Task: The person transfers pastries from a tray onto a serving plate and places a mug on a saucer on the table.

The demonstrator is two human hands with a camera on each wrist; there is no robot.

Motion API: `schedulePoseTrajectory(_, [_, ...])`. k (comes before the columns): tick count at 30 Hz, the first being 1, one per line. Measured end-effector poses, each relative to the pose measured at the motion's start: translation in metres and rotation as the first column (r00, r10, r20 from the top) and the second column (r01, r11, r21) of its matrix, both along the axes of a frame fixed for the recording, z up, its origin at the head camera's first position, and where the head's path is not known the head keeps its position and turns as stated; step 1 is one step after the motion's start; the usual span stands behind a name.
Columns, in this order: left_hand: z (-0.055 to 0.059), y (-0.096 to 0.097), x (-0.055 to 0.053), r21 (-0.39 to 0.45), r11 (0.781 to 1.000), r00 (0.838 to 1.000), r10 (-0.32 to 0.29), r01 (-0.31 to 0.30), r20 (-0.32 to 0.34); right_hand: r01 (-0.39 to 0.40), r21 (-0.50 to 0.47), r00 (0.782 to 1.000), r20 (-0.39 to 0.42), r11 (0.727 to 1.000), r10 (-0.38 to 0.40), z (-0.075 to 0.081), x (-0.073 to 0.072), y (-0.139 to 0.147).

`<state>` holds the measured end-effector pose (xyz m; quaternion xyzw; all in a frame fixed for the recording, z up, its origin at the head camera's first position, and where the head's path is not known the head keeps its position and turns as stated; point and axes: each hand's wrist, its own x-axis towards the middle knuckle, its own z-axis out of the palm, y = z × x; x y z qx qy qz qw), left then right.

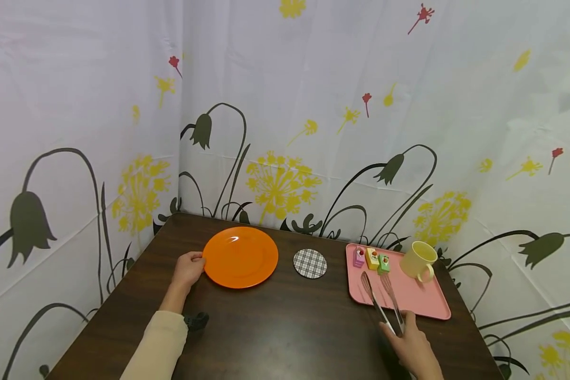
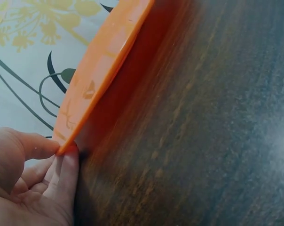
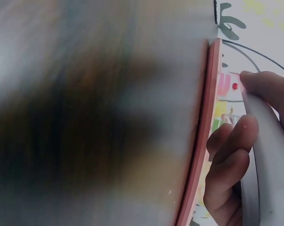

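An orange plate [image 1: 240,257] lies on the left part of the dark wooden table. My left hand [image 1: 189,272] pinches its left rim between thumb and fingers, as the left wrist view also shows at the plate's edge [image 2: 97,80]. On the right, my right hand [image 1: 413,343] grips metal tongs [image 1: 382,311], whose two slotted ends stand apart over the pink tray [image 1: 429,301]. Three small toy cake slices, purple [image 1: 359,257], yellow [image 1: 372,259] and green [image 1: 383,264], sit in a row toward the tray's back left, just beyond the tong tips.
A pale yellow mug [image 1: 418,260] stands on the tray's back right, its handle toward me. Between plate and tray lies a round checked coaster [image 1: 310,263]. A flower-printed curtain [image 1: 285,132] hangs behind the table [image 1: 275,327] and along its left side.
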<state>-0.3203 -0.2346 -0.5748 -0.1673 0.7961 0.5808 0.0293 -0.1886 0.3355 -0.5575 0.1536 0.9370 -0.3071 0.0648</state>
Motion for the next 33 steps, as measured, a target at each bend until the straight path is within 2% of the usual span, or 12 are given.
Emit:
schedulePoseTrajectory(7, [0.000, -0.002, 0.002, -0.015, 1.000, 1.000, 0.002, -0.002, -0.001, -0.012, -0.023, 1.000, 0.003, 1.000, 0.012, -0.009, -0.009, -0.009])
schedulePoseTrajectory(14, [-0.001, -0.002, 0.007, -0.048, 0.999, 1.000, 0.007, -0.006, 0.009, -0.011, -0.046, 1.000, 0.008, 0.999, 0.011, -0.017, -0.006, -0.015])
schedulePoseTrajectory(18, [-0.001, -0.001, 0.009, -0.060, 0.998, 1.000, 0.010, -0.009, 0.006, -0.007, -0.003, 1.000, 0.015, 1.000, 0.007, -0.013, -0.007, -0.019])
schedulePoseTrajectory(23, [-0.002, -0.001, 0.008, -0.031, 0.999, 1.000, 0.016, -0.015, 0.019, -0.001, 0.043, 0.997, 0.077, 0.999, -0.003, -0.005, -0.017, -0.025])
schedulePoseTrajectory(27, [-0.002, 0.001, 0.006, -0.056, 0.998, 0.999, 0.034, -0.034, -0.002, -0.002, 0.037, 0.995, 0.099, 0.999, -0.001, 0.000, -0.027, -0.030])
schedulePoseTrajectory(33, [-0.002, 0.002, 0.004, -0.108, 0.994, 0.999, 0.027, -0.031, -0.037, -0.001, 0.019, 0.996, 0.094, 1.000, -0.001, 0.001, -0.035, -0.037])
